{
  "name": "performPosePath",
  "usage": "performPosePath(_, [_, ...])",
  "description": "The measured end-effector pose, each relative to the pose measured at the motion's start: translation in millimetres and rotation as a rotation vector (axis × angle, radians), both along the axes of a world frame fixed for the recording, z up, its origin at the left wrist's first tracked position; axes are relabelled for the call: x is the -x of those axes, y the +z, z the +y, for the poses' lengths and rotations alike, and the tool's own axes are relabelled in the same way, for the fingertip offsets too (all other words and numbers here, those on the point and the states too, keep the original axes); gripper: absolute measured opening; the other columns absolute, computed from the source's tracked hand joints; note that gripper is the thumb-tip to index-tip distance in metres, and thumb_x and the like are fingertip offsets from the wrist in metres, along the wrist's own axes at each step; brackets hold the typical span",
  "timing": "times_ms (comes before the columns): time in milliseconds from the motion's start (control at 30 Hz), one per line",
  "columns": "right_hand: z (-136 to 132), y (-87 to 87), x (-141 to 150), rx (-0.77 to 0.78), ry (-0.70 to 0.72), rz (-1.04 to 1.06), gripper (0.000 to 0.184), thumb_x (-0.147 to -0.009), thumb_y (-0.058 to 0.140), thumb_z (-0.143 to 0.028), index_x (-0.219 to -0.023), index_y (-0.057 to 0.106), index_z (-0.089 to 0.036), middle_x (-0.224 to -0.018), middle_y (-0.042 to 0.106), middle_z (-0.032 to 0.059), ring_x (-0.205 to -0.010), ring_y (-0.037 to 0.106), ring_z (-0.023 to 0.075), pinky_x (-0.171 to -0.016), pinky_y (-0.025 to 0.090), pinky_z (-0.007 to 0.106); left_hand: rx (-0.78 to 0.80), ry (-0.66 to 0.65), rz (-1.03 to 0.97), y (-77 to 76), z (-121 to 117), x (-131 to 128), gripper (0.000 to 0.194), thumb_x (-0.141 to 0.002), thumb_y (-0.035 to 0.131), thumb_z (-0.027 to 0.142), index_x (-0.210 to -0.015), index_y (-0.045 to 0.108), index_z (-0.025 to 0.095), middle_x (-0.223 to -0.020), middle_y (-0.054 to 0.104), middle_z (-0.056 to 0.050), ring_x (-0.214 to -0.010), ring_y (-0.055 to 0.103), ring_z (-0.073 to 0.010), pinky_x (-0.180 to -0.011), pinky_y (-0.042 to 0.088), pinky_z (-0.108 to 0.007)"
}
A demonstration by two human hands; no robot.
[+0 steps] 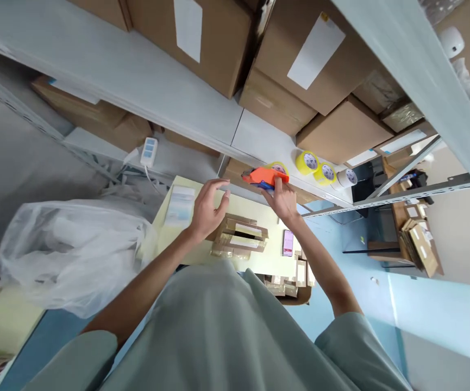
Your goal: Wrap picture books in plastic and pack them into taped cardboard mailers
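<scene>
My right hand [282,202] is closed around an orange and blue tape dispenser [264,176] with a yellow roll in it, raised near the edge of the shelf. To the left, my left hand [209,210] hangs above the table with thumb and fingers apart and nothing between them. Below and between the hands, several small cardboard boxes [240,239] with white labels and clear tape lie together on the pale yellow table [277,266]. A phone [287,243] with a lit pink screen rests to their right.
Yellow tape rolls [308,162] and a white roll [345,178] line the metal shelf [202,117], below large cartons [300,49]. A power strip [149,152] sits left. A translucent bag [71,250] bulges beside the table; a box of small cartons [295,293] stands at its near edge.
</scene>
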State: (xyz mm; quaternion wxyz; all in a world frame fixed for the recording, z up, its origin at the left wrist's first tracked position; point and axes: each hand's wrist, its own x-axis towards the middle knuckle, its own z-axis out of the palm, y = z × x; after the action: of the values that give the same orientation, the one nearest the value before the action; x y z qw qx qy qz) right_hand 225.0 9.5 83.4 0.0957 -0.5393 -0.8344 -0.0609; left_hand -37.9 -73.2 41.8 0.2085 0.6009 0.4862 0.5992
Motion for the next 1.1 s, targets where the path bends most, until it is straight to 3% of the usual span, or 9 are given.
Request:
performPosePath(167, [-68.5, 10.3, -1.2, 0.01, 0.055, 0.014, 0.067, -0.112, 0.046, -0.077, -0.14, 0.059, -0.017, -0.111, 0.079, 0.0198, -0.103, 0.08, 0.036, -0.09, 0.068, 0.05, 0.055, -0.125, -0.086, 9.8, -15.8, 8.8, 0.034, -0.112, 0.06, 0.046, -0.139, 0.068, 0.028, -0.137, 0.075, -0.009, -0.128, 0.073, -0.0264, -0.111, 0.065, -0.045])
performPosePath(367, [-109.4, 24.8, 8.3, 0.076, 0.046, -0.037, 0.061, -0.113, 0.05, -0.072, -0.14, 0.06, -0.019, -0.117, 0.08, 0.0214, -0.102, 0.081, 0.0354, -0.087, 0.07, 0.05, 0.091, -0.266, -0.121, 14.1, -33.8, 22.1, 0.034, -0.108, 0.065, 0.048, -0.137, 0.073, 0.031, -0.131, 0.078, -0.007, -0.124, 0.075, -0.0276, -0.11, 0.065, -0.048])
performPosePath(500, [-124.3, 30.2, 18.4, 0.077, 0.041, -0.077, 0.059, -0.113, 0.052, -0.07, -0.141, 0.059, -0.018, -0.123, 0.08, 0.0227, -0.103, 0.081, 0.0354, -0.085, 0.07, 0.048, 0.008, -0.288, -0.062, 6.4, -40.7, 28.9, 0.031, -0.104, 0.074, 0.046, -0.133, 0.076, 0.034, -0.124, 0.081, -0.006, -0.115, 0.077, -0.0273, -0.105, 0.066, -0.048])
performPosePath(700, [-139.0, 36.3, 30.4, 0.052, 0.094, -0.094, 0.052, -0.112, 0.062, -0.063, -0.139, 0.056, -0.018, -0.101, 0.081, 0.015, -0.088, 0.08, 0.0312, -0.077, 0.068, 0.043, -0.131, -0.26, -0.051, -6.0, -44.0, 34.6, 0.029, -0.101, 0.087, 0.036, -0.128, 0.078, 0.03, -0.115, 0.084, -0.005, -0.104, 0.078, -0.0228, -0.095, 0.063, -0.04])
performPosePath(1100, [-144.9, 35.5, 51.6, 0.19, 0.077, -0.136, 0.051, -0.113, 0.057, -0.067, -0.133, 0.06, -0.021, -0.097, 0.078, 0.0121, -0.083, 0.078, 0.0294, -0.074, 0.07, 0.046, -0.092, -0.174, -0.06, -20.6, -62.4, 50.1, 0.027, -0.1, 0.087, 0.035, -0.126, 0.082, 0.033, -0.104, 0.084, -0.002, -0.093, 0.076, -0.0187, -0.087, 0.059, -0.035])
